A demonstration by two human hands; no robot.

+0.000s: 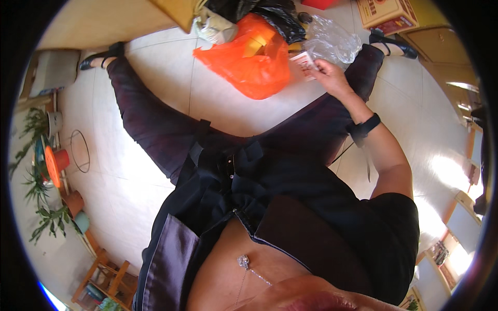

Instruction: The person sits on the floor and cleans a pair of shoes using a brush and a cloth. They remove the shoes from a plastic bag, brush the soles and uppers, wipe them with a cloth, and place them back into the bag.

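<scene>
My right hand [333, 76] reaches forward over the floor, its fingers closed on the edge of a small flat white packet with red print [304, 65]. Just left of the packet lies an orange plastic bag [264, 72] with something yellow showing inside it. A clear crumpled plastic bag [332, 40] lies just beyond my fingers. Behind the orange bag is a black plastic bag [282, 18], and a pale crumpled bag [215, 27] sits at its left. My left hand is outside the picture.
A cardboard box [386, 14] stands at the far right near my right foot. Wooden furniture [111, 23] borders the far left. Potted plants [49, 220] and a wire hoop [80, 151] are along the left. A small wooden stool [106, 274] stands at the lower left.
</scene>
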